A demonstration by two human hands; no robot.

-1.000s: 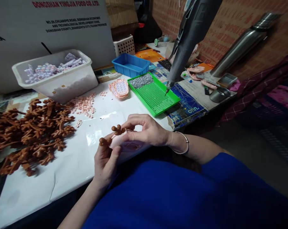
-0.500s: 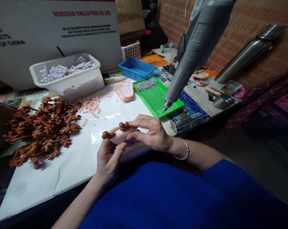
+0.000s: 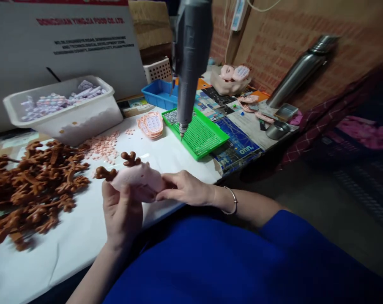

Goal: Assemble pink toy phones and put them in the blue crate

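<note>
Two hands grip a pink shell with brown antlers: left hand clamped beneath, right hand pinching its end; steady support seems wise.

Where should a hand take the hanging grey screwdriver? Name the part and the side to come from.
Grip the grey screwdriver around its ribbed barrel, coming from the near side with the right hand. It hangs upright, with its bit just above the green tray, so a sideways wrap probably suits it.

Head camera looks forward and down, close over the white table.
</note>
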